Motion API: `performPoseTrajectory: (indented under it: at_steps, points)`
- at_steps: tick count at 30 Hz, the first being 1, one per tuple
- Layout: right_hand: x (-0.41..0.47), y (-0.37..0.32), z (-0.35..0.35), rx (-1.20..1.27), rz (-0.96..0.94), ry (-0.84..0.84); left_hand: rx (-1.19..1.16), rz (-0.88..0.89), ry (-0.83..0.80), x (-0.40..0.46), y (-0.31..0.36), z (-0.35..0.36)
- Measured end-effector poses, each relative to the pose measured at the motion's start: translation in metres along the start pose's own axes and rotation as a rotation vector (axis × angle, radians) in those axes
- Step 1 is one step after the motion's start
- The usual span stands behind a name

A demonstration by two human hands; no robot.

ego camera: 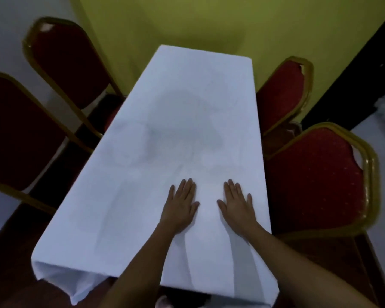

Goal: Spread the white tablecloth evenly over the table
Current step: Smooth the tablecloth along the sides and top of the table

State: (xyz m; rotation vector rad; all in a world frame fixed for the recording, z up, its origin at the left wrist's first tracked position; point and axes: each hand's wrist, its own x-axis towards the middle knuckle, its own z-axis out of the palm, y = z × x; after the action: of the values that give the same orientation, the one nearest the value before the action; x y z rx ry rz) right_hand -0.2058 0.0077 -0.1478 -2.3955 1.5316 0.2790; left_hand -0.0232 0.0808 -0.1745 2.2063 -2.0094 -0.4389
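At the far left stand two red padded chairs with gold-coloured frames: one nearer [16,134], its back cut off by the picture's left edge, and one farther [65,63], its back tilted toward the wall. Both are drawn in close beside the long left edge of the worktop, whose own surface is hidden under the cloth.

The white tablecloth [176,121] covers the whole top from the near end to the far end, which sits close to the yellow-green wall [209,21]. Over the middle it lies mostly flat, with faint grey shadowing and a few shallow creases. At the near left corner the cloth hangs over the edge in loose, bunched folds, and along the near edge it drops in a short overhang.

The left hand [181,208] rests palm down on the cloth in the near half, fingers straight and close together, thumb out toward the right, gripping nothing. Just to its right, with a strip of bare cloth between them, the right hand [237,206] lies the same way: flat, fingers slightly fanned, thumb pointing left, holding nothing. Both bare forearms reach in from the near edge.

On the right side two more red chairs stand close to the worktop's long edge: a farther one [282,94] and a nearer one [316,174], its fabric dotted with small gold specks.
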Motion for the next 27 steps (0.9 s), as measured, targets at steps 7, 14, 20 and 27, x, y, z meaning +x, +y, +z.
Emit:
performPoseTrajectory:
  at_steps: [7, 14, 20, 27]
  points:
    - [-0.02, 0.011, -0.007, 0.004, 0.103, -0.02, 0.031, -0.143, 0.073, -0.041, -0.067, -0.01]
    - [0.002, -0.088, -0.001, 0.023, -0.126, 0.04, -0.013, -0.529, 0.162, -0.129, -0.167, -0.03]
    - [-0.01, -0.193, 0.03, 0.042, -0.599, -0.054, -0.054, -0.789, 0.194, -0.174, -0.189, -0.028]
    - [0.002, -0.167, 0.045, -0.072, -0.668, 0.033, -0.05, -0.774, 0.183, -0.169, -0.187, -0.03]
